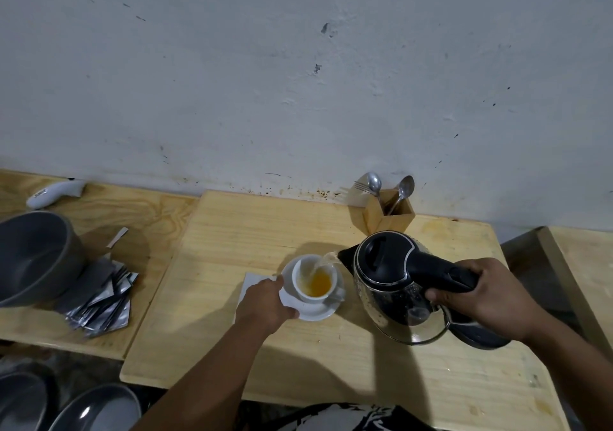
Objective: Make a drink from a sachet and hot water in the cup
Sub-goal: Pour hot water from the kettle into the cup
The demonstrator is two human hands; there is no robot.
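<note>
the right hand (494, 294) gripped the tilted kettle (391, 284), pouring water into the cup (316, 279) of orange liquid. the left hand (265, 301) pinched the saucer (315, 313) rim left of the cup; bare table (215, 231) lay behind it.

My 1 camera sits on my head, looking forward and down over the near edge of the bench (331, 357), close above it, toward the wall (298, 66) behind.
</note>
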